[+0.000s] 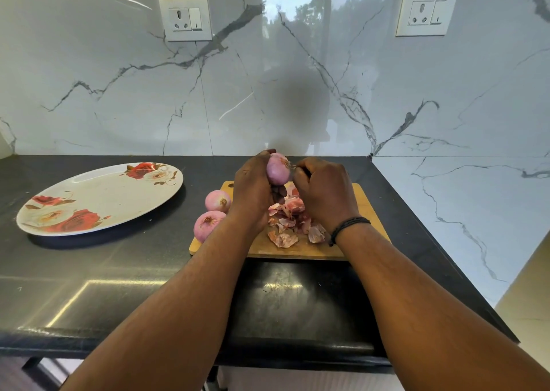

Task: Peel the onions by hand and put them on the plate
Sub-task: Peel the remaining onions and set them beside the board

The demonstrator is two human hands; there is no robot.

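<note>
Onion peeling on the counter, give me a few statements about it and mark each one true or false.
1. The left hand holds an onion up above the cutting board. True.
2. The plate already has peeled onions on it. False: nothing lies on it.
3. Two onions lie at the left edge of the cutting board. True.
4. The onion skins are piled on the plate. False: they lie on the cutting board, under the hands.
5. The right hand rests flat on the counter. False: it is raised, its fingers curled at the held onion's tip.
</note>
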